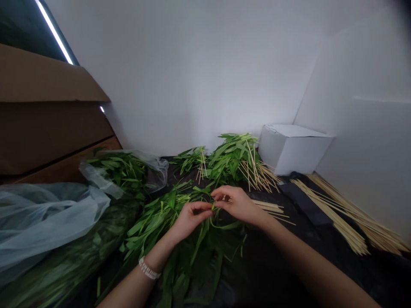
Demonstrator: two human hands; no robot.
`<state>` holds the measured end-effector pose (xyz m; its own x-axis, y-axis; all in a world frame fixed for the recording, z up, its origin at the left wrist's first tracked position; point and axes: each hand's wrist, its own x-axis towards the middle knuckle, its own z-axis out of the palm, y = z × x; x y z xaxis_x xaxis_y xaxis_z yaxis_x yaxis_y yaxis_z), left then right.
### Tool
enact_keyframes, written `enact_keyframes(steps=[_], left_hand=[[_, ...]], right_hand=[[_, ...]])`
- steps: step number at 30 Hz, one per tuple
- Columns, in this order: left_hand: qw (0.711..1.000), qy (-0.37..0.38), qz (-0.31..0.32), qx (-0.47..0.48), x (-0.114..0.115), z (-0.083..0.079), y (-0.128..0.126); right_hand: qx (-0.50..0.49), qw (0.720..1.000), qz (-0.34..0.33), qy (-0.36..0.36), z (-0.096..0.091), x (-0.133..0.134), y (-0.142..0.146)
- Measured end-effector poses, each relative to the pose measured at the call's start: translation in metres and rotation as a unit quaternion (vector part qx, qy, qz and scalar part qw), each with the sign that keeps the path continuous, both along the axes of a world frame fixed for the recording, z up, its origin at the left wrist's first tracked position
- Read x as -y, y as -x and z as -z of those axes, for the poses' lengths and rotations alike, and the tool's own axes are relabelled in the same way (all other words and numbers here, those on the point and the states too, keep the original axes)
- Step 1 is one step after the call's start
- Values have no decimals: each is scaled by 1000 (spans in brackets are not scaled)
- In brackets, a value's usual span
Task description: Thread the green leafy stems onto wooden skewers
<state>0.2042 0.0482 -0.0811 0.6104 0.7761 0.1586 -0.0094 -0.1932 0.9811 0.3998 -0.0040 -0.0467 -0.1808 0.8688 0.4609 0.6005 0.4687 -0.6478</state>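
My left hand [191, 218] and my right hand [236, 204] meet over the dark work surface, fingertips pinching a green leafy stem [213, 207] between them. Long leaves [202, 239] hang below my fingers. To the left of my left hand lies a loose heap of leafy greens [157, 218]. Thin wooden skewers [271, 207] show beyond my right wrist; whether any of them reach into my fingers is hidden. Behind my hands sit skewered bunches of greens, a larger pile [233, 154] and a smaller one [189, 159].
Bundles of bare skewers [337, 218] lie at the right beside a dark flat block [306, 203]. A white box [292, 147] stands against the wall. On the left are plastic bags of greens [122, 171], a pale plastic sheet [48, 214] and a cardboard box [48, 132].
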Motion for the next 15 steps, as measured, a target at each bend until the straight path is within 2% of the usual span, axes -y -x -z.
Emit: enact_keyframes(steps=[2,4,8,11,15], left_hand=[[997,63,-16,49,-3,-5,3],[983,149,-26,104,-8,-10,8],[935,290,-28,202,-17,-14,15],[926,315,-5,207,-20,-9,16],[945,291,6,148,-18,1,11]], right_hand=[[-71,996,43,30,6,-14,-11],[-69,993,98,8,16,-26,-27],[96,982,165,5,41,-36,-50],[227,960,163,35,53,-34,-51],[334,925,177,41,56,-32,-41]])
